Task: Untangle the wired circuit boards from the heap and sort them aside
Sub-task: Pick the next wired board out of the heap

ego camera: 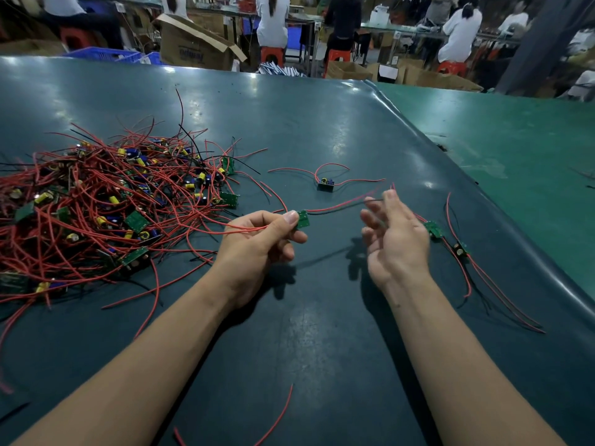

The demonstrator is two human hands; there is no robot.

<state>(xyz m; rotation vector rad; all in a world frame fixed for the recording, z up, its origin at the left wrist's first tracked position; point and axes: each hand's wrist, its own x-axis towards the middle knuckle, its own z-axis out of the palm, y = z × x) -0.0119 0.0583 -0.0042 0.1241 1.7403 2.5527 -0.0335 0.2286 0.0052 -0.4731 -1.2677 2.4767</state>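
Note:
A tangled heap (106,207) of red and black wires with small green circuit boards lies on the left of the dark table. My left hand (257,246) pinches one small green board (302,219) between thumb and fingers, just right of the heap. Red and black wires (341,206) run from that board to my right hand (394,239), whose fingers are loosely spread with the wires passing by the fingertips. One wired board (325,184) lies alone beyond my hands. Two more boards (434,229) (461,250) lie just right of my right hand.
The dark table mat (322,317) ends in a rounded edge at the right, beside a green table (515,140). Loose red wire pieces (280,416) lie near the front. Seated people, cardboard boxes (193,46) and red stools are behind the table.

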